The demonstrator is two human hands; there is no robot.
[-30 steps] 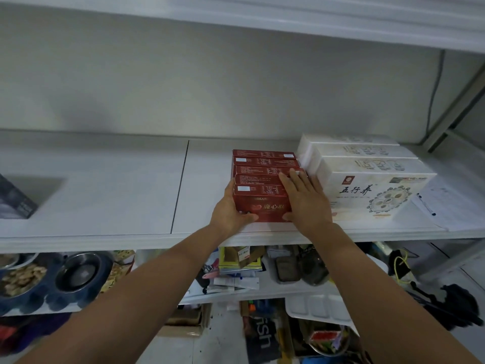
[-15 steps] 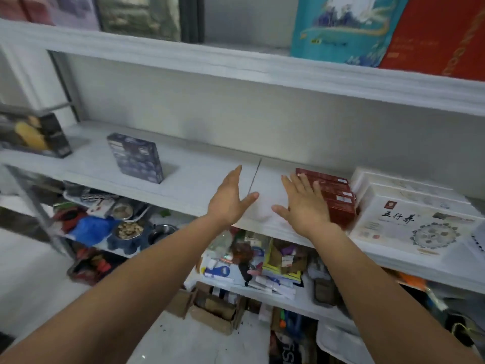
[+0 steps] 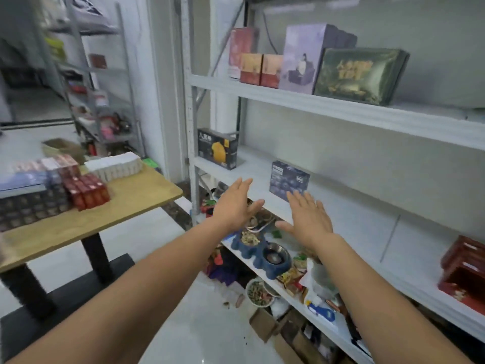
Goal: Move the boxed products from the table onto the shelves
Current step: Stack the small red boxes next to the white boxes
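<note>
Left hand (image 3: 235, 206) and right hand (image 3: 308, 219) both empty, fingers straight and spread, held apart in the air before the middle shelf (image 3: 354, 224). Red boxes (image 3: 464, 271) sit stacked on that shelf, far right. Remaining boxed products (image 3: 88, 191) sit on worktop (image 3: 126, 206), left.

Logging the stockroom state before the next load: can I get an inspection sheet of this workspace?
Surface: wooden table; white middle shelf.
Job's things: red boxes, white boxes, dark boxes stacked on the table; shelved red stack far right.
Clutter: pet bowls, snack packs below the middle shelf; cardboard boxes on floor.
Hands: left hand, right hand open, holding nothing.
Cables: thin dark line near the top, possibly a cable.
Surroundings: second rack behind the table.
</note>
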